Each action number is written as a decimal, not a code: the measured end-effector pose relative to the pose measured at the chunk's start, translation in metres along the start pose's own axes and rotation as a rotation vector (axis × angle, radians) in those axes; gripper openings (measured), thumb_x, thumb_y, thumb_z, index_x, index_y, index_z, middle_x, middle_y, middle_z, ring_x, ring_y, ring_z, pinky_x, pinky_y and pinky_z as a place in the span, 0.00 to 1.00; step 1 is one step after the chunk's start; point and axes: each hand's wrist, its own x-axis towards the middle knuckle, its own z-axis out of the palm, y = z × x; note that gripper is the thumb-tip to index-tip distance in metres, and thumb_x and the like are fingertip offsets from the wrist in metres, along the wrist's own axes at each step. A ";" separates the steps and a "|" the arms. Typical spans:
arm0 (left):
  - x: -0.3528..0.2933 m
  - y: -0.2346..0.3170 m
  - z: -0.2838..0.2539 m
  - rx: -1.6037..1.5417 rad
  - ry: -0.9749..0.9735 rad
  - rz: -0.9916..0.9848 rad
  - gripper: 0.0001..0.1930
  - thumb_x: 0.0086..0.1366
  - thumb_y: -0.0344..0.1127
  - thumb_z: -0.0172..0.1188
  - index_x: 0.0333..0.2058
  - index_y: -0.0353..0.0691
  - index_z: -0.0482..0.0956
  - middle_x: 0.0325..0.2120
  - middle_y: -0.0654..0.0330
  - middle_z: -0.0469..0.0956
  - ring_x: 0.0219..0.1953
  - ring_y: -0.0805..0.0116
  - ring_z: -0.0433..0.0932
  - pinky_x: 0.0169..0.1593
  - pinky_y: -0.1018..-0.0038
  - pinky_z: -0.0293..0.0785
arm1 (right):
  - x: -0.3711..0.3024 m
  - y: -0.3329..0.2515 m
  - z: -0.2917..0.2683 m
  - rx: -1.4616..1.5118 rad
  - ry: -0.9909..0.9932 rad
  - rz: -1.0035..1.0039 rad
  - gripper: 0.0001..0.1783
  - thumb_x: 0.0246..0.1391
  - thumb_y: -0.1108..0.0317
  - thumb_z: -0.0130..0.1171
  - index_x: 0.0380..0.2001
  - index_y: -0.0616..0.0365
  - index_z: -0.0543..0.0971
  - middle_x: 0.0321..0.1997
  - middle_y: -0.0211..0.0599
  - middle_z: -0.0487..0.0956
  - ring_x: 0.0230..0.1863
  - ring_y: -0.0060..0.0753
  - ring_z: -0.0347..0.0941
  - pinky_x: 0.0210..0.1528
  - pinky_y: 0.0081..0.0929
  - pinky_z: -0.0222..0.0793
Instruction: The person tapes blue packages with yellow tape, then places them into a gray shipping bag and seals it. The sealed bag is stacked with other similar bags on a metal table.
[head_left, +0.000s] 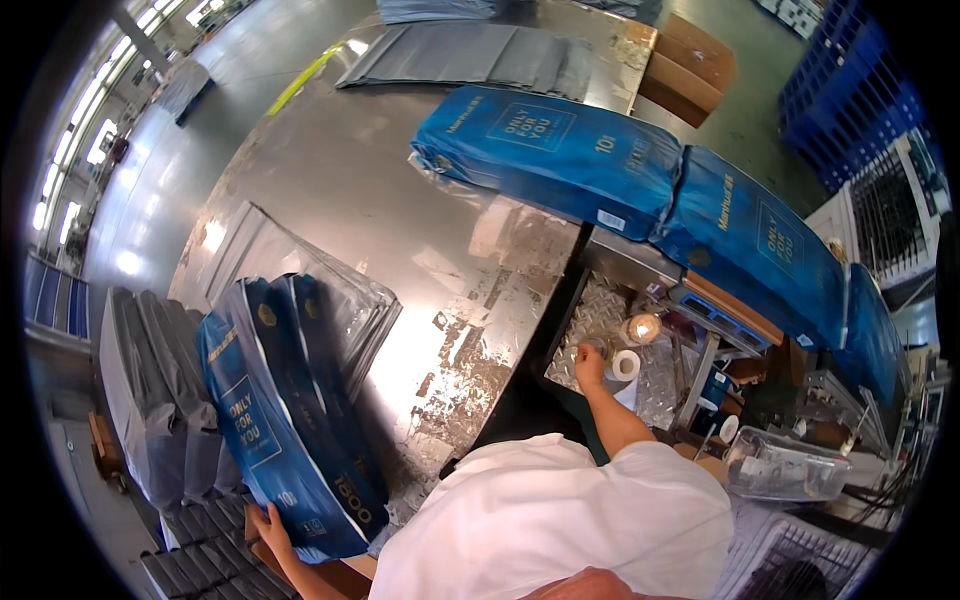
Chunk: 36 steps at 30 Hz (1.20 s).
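Note:
My left hand [268, 527] grips the lower left edge of a blue plastic-wrapped package [250, 420], long and soft-looking, standing tilted with a second blue one close behind it. The fingers are partly hidden by its edge. My right hand [590, 368] is closed over a metal-lined tray beside the table. Whatever its fingers hold is too small to make out. Close to that hand are a white tape roll [626, 365] and a round, glowing-looking object [642, 328]. Under the blue packages at left lie flat clear and grey plastic sleeves [335, 285].
Filled blue packages [550, 150] lie end to end along the right, over a scale with a blue display [722, 318]. Grey bags [150, 390] are stacked at far left. Grey sheets [470, 58], an open carton [690, 65], blue crates [850, 100] and a clear bin [785, 465] surround the metal table [330, 160].

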 end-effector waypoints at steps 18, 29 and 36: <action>-0.024 0.010 0.007 -1.074 -0.529 -0.360 0.35 0.63 0.61 0.41 0.58 0.39 0.59 0.54 0.53 0.66 0.54 0.59 0.67 0.57 0.64 0.62 | -0.214 -0.354 0.053 0.576 -1.546 0.392 0.52 0.48 0.32 0.47 0.65 0.54 0.42 0.69 0.46 0.44 0.70 0.40 0.36 0.66 0.45 0.34; 0.027 0.007 0.054 -1.320 -0.800 -0.522 0.42 0.59 0.70 0.36 0.61 0.44 0.54 0.57 0.54 0.62 0.57 0.58 0.63 0.58 0.62 0.61 | -0.250 -0.357 0.128 0.713 -1.413 0.485 0.47 0.48 0.28 0.40 0.64 0.47 0.52 0.67 0.34 0.52 0.66 0.38 0.48 0.65 0.39 0.44; -0.041 0.124 0.089 -1.347 -0.912 -0.373 0.45 0.56 0.73 0.35 0.62 0.43 0.51 0.58 0.54 0.59 0.58 0.56 0.61 0.59 0.61 0.60 | -0.178 -0.405 -0.003 0.926 -1.611 0.507 0.44 0.51 0.30 0.34 0.61 0.51 0.59 0.61 0.40 0.64 0.58 0.41 0.62 0.61 0.38 0.56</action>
